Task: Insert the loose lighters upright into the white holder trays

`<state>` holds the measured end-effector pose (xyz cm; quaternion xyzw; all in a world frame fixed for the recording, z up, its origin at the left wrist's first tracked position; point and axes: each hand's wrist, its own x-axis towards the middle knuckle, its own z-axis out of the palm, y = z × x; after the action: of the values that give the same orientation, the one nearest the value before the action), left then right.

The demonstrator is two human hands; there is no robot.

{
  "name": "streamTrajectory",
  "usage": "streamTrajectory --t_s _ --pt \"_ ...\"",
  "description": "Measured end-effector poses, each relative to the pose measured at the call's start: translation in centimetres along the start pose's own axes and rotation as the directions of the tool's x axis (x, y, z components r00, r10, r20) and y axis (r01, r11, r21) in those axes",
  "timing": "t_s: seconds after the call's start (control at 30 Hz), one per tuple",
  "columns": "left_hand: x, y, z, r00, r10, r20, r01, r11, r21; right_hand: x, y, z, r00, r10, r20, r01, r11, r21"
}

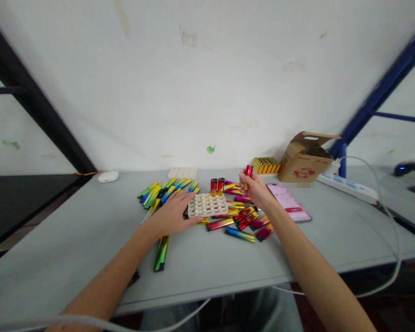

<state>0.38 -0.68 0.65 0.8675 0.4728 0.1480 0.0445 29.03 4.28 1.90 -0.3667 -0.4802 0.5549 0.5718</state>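
So the left hand (175,210) is gripping the off-white rectangular tray with round holes (207,206), which is holding two shiny red-and-yellow cylinders (217,186) upright along its back edge. Right of that tray, the right hand (253,186) is pinching a red metallic cylinder (249,171), loose ones are lying around.

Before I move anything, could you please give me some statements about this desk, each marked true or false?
1. The right hand is empty. False: the right hand holds a red lighter.
2. The left hand is at the holed tray. True.
3. Two upright lighters stand at the tray's far side. True.
4. The cardboard box is shut. False: the cardboard box has its top open.
5. The phone lies screen up. True.
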Motion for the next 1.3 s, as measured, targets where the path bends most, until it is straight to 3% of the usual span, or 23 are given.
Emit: streamTrajectory --t_s 0.17,0.33,0.4,0.67,0.83,1.07,1.3 --pt "0.0 0.1 -0.1 1.000 -0.004 0.007 0.004 1.000 0.008 -1.0 -0.7 1.1 0.987 0.107 0.117 -0.113 0.993 0.047" --pt "0.0 0.1 -0.1 1.000 -0.015 0.014 0.015 1.000 0.008 -1.2 -0.7 1.4 0.988 0.045 0.145 -0.052 0.998 0.046" --pt "0.0 0.0 0.0 1.000 -0.020 0.023 0.020 1.000 0.013 -1.2 -0.7 1.3 0.980 0.072 0.185 -0.092 0.991 0.099" --pt "0.0 -0.1 0.1 1.000 -0.018 0.024 0.018 1.000 0.007 -2.0 -1.9 0.9 0.850 0.214 0.482 -0.397 0.861 0.318" --pt "0.0 -0.2 0.2 1.000 -0.008 0.000 0.008 1.000 -0.007 -2.0 -1.4 1.4 0.824 0.232 0.517 -0.439 0.839 0.323" --pt "0.0 -0.1 0.2 1.000 -0.022 0.022 0.022 1.000 0.008 -1.9 -0.9 1.4 0.849 0.166 0.502 -0.384 0.847 0.369" --pt "-0.1 -0.1 0.1 1.000 -0.017 0.014 0.017 1.000 0.016 -1.9 -0.9 1.5 0.838 0.153 0.524 -0.373 0.861 0.346"
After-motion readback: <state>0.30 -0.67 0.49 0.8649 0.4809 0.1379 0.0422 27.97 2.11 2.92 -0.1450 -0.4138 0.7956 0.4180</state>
